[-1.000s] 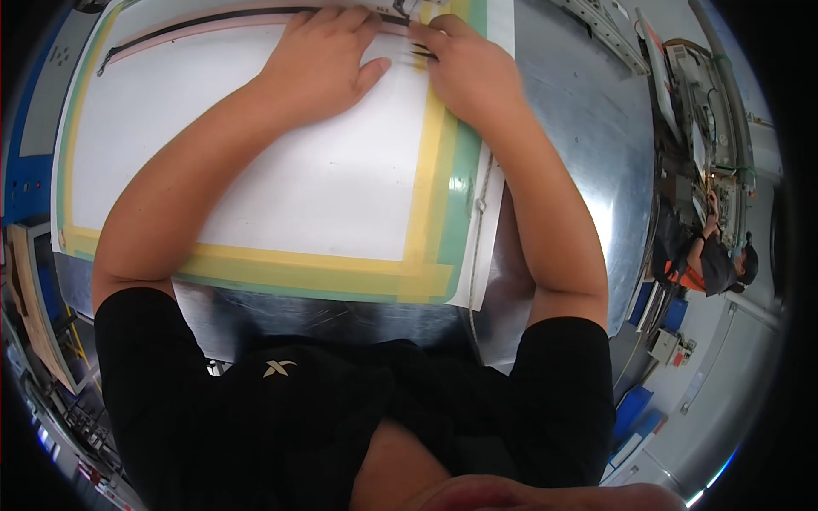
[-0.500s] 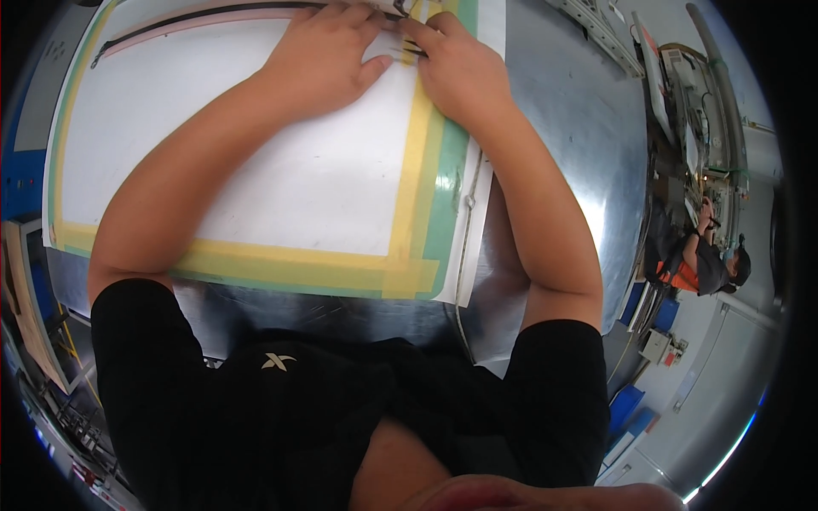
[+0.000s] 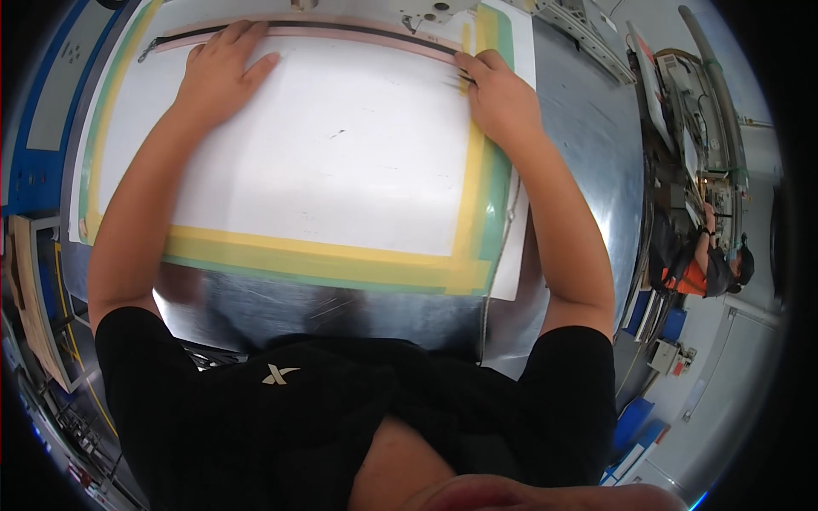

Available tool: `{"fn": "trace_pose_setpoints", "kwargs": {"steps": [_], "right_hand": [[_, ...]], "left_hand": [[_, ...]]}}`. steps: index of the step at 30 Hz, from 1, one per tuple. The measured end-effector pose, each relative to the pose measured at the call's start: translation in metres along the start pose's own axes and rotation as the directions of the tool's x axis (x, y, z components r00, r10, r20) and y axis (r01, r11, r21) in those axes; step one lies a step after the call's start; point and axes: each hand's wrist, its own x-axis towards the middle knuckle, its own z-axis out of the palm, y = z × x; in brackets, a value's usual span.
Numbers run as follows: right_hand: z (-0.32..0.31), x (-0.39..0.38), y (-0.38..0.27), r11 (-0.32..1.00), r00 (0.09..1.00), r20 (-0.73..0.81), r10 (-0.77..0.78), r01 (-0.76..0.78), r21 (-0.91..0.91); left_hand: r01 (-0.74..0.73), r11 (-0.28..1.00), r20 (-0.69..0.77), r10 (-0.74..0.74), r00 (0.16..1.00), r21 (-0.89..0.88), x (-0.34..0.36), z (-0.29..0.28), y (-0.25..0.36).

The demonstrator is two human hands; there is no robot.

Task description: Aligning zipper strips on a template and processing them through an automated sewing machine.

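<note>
A long, thin black strip with pinkish edges [image 3: 358,32], much like a zipper, runs across the far part of a white sheet [image 3: 315,162]. A small metal piece [image 3: 146,51] hangs at its left end. My left hand [image 3: 223,72] lies over the strip nearer that end, fingers resting on it and thumb held apart. At the strip's right end is my right hand [image 3: 501,92], fingers closed. From it stick thin, dark, blurred prongs [image 3: 460,77], like tweezer tips. Its fingertips touch the strip's end.
Yellow and green tape [image 3: 341,260] borders the sheet on a shiny metal table [image 3: 588,153]. A pale machine part with round holes [image 3: 434,10] stands beyond the strip. A cord [image 3: 509,217] hangs at the sheet's right side. Far right, another person [image 3: 707,260] works at a bench.
My left hand has slid left along the strip, away from my right hand. My right hand appears farther right, as the whole view has also shifted. More of the strip shows.
</note>
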Motion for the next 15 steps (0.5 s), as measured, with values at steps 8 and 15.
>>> {"fn": "trace_pose_setpoints", "kwargs": {"steps": [8, 15], "right_hand": [[-0.006, -0.031, 0.023, 0.997, 0.997, -0.034, 0.07, -0.07, 0.009], [-0.008, -0.122, 0.058, 0.965, 0.994, -0.098, 0.04, -0.013, 0.261]], "left_hand": [[-0.022, 1.0, -0.028, 0.021, 0.999, -0.021, 0.0, 0.005, 0.018], [-0.169, 0.985, -0.051, 0.168, 0.984, -0.018, 0.01, 0.028, -0.004]]}}
